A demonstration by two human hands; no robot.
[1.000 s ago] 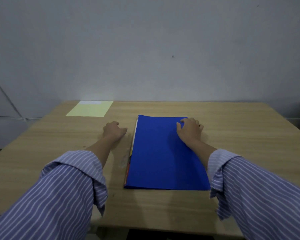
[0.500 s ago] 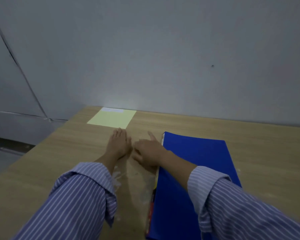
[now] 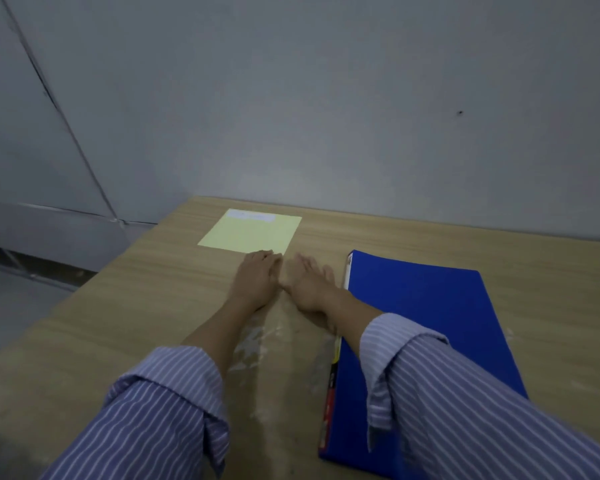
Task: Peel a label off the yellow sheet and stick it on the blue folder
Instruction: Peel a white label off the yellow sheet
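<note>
The yellow sheet (image 3: 252, 232) lies flat at the table's far left corner, with a pale white label (image 3: 252, 215) along its far edge. To the right lies the blue folder (image 3: 426, 327), closed, its spine toward my hands. My left hand (image 3: 255, 278) is stretched out flat over the table, fingertips at the sheet's near edge. My right hand (image 3: 309, 284) is open beside it, between the sheet and the folder's spine. Neither hand holds anything.
The wooden table (image 3: 101, 327) ends at its left edge, with the floor below. A grey wall (image 3: 326, 98) rises right behind the table. White scuff marks (image 3: 253, 341) lie between my forearms.
My right hand has left the folder and moved left beside my left hand. Both hands have advanced toward the yellow sheet, and my head has turned left.
</note>
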